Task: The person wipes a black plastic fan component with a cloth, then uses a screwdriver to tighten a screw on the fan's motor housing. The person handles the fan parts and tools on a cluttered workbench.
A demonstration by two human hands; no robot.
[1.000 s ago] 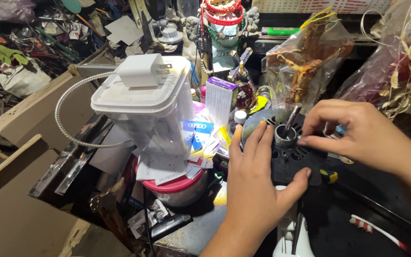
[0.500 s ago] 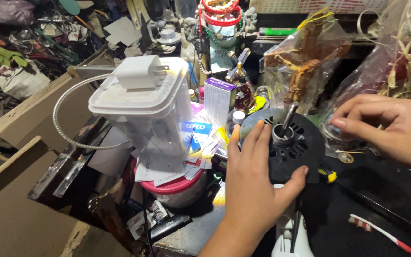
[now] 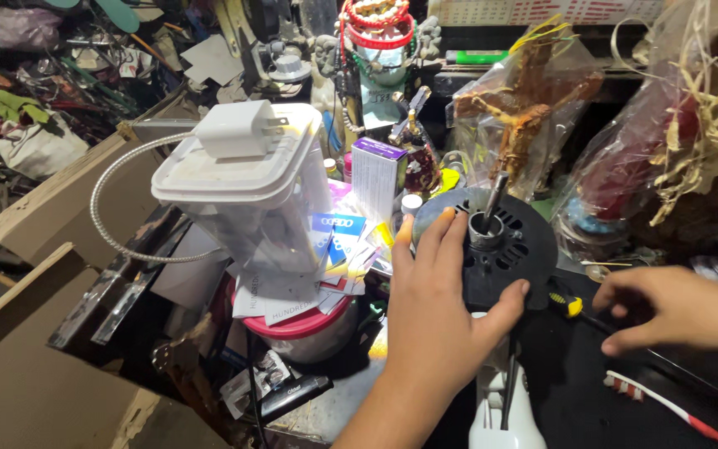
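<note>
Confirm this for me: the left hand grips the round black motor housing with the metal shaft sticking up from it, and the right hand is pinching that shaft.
Not quite. In the head view the left hand does grip the round black motor housing with its metal shaft, but the right hand is away from the shaft, down by the yellow-handled screwdriver.

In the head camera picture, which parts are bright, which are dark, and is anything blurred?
Head view: the white plastic container and the charger on its lid are brightly lit, nearly washed out; the lower right table area under the right hand is very dark; the right hand looks slightly blurred, while the left hand on the black round motor part is sharp.
</note>
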